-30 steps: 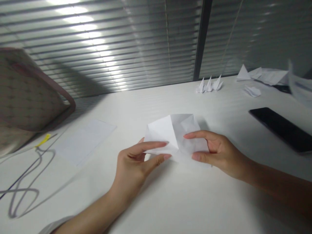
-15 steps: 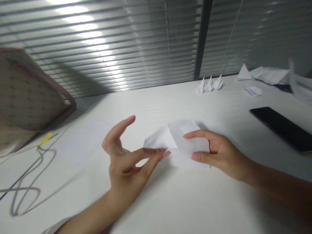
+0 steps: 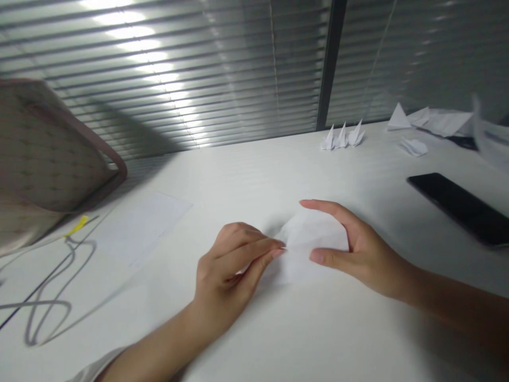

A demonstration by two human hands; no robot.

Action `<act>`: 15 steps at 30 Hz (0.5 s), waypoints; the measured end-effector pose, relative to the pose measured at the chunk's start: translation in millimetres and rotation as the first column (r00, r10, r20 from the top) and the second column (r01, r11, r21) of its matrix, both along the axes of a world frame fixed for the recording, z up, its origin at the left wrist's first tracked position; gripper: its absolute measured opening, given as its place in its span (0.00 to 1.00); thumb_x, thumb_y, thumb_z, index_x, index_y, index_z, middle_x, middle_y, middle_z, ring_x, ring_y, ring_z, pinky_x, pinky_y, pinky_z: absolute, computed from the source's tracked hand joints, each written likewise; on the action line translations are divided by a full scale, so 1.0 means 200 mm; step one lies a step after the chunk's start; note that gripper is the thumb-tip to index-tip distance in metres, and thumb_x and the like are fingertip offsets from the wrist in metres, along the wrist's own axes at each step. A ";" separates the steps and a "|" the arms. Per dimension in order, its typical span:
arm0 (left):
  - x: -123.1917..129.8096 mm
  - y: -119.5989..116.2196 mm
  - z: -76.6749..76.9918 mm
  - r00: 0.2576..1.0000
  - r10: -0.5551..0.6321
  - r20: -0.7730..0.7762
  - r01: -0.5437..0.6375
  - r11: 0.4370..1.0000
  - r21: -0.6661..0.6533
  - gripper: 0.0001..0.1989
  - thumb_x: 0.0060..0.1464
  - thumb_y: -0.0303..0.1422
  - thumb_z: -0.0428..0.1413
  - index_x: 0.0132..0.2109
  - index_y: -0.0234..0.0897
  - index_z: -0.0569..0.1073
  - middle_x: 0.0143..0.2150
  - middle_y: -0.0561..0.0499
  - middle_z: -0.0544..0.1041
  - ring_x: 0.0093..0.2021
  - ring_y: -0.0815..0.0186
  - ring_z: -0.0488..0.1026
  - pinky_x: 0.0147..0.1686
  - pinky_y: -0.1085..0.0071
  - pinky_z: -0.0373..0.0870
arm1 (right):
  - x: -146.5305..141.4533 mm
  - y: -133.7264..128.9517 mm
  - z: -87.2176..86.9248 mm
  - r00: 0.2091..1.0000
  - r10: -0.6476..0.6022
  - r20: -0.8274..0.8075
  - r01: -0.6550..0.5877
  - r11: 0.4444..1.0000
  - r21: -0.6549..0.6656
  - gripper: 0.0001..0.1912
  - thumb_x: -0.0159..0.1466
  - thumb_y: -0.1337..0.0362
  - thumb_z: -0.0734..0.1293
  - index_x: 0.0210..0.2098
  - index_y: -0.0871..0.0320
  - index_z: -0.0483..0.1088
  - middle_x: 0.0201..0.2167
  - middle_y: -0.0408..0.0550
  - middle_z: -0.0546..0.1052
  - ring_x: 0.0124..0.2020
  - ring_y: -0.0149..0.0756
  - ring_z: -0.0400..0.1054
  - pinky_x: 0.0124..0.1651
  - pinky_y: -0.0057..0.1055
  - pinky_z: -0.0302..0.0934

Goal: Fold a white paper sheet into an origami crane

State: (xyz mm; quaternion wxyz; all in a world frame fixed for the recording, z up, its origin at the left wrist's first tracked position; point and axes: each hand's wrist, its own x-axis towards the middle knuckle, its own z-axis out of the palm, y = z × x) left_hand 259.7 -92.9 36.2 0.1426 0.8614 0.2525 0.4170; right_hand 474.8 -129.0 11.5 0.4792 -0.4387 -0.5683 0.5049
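A folded sheet of white paper [image 3: 308, 249] lies on the white table [image 3: 318, 329] between my hands, its left part hidden under my fingers. My left hand [image 3: 228, 270] has its fingertips closed on the sheet's left side. My right hand [image 3: 360, 249] curves around the right side, with the thumb resting on the paper and the index finger arching over its far edge.
Three small origami cranes [image 3: 342, 136] stand at the back, near paper scraps [image 3: 441, 122]. A black phone [image 3: 457, 208] lies at right, a flat paper sheet [image 3: 145, 228] at left. A patterned bag [image 3: 43, 143] intrudes from the left, before window blinds [image 3: 167, 69].
My left hand has closed from spread fingers onto the paper's left side. The sheet now looks narrower and more folded together. My right index finger has shifted farther out along the far edge.
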 end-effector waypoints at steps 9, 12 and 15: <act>0.00 -0.01 -0.02 0.997 0.060 0.051 -0.052 0.987 -0.152 0.08 0.55 0.25 0.58 0.41 0.41 0.76 0.34 0.52 0.77 0.33 0.67 0.73 0.30 0.71 0.69 | -0.01 0.00 0.00 0.998 -0.034 -0.050 0.033 0.999 -0.017 0.44 0.54 0.62 0.74 0.64 0.42 0.49 0.60 0.44 0.64 0.58 0.45 0.61 0.58 0.42 0.59; 0.00 -0.01 -0.02 0.989 0.145 0.009 -0.143 0.985 -0.100 0.06 0.57 0.25 0.57 0.41 0.39 0.74 0.33 0.52 0.75 0.31 0.68 0.71 0.28 0.72 0.67 | -0.02 0.01 -0.02 0.973 -0.051 -0.226 0.015 0.987 -0.158 0.48 0.54 0.62 0.74 0.65 0.40 0.44 0.56 0.46 0.68 0.52 0.43 0.67 0.52 0.42 0.64; 0.02 -0.02 -0.04 0.977 0.210 0.024 -0.208 0.975 -0.077 0.03 0.57 0.26 0.56 0.38 0.39 0.73 0.31 0.52 0.74 0.31 0.67 0.70 0.30 0.71 0.67 | -0.03 0.00 -0.02 0.933 -0.081 -0.350 -0.026 0.956 -0.291 0.50 0.52 0.64 0.75 0.65 0.42 0.43 0.52 0.46 0.68 0.50 0.39 0.67 0.52 0.40 0.64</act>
